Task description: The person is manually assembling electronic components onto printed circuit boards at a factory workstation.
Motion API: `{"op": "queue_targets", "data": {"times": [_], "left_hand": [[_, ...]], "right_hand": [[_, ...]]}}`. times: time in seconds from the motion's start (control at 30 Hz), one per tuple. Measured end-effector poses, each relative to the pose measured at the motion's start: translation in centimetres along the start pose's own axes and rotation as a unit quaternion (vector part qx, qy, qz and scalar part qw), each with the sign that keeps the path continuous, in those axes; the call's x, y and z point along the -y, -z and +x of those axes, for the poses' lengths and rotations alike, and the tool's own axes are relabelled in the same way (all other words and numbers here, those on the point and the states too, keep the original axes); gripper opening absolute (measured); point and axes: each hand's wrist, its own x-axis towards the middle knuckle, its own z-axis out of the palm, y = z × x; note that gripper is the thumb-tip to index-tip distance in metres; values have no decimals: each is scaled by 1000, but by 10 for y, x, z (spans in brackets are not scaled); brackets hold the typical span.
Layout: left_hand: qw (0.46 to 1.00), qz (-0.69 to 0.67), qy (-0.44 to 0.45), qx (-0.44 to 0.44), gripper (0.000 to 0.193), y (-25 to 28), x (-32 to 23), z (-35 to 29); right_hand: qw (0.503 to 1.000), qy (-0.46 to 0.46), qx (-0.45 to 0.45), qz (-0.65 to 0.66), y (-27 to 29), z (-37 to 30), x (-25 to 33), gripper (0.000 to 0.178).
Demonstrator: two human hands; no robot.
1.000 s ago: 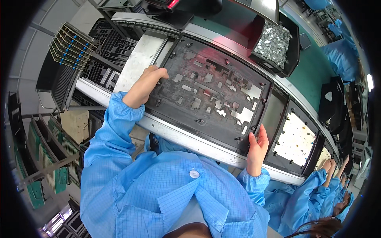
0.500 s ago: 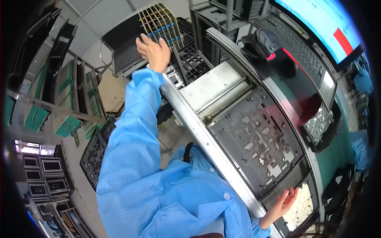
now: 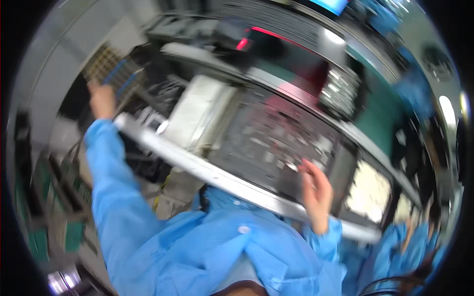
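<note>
The dark fixture tray (image 3: 276, 143) lies flat on the bench (image 3: 237, 185) before me. My right hand (image 3: 316, 190) rests loosely open on its near edge to steady it. My left hand (image 3: 102, 100) reaches up to the rack of boards (image 3: 111, 69); its grip is too blurred to tell.

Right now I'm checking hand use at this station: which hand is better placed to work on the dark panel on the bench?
Right. The right hand already lies over the dark panel near its front edge. The left hand is stretched far off to the rack of slotted boards, well clear of the panel.
</note>
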Motion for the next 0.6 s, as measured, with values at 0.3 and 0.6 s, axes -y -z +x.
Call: {"op": "queue_targets", "data": {"times": [0.3,0.6], "left_hand": [[920,-272,219,-176,42,88,29,-19],[691,-651,228,-216,50,374,-112,-176]], "right_hand": [[955,253,152,36,-86,36,69,46],[823,559,-90,49,-193,53,107,39]]}}
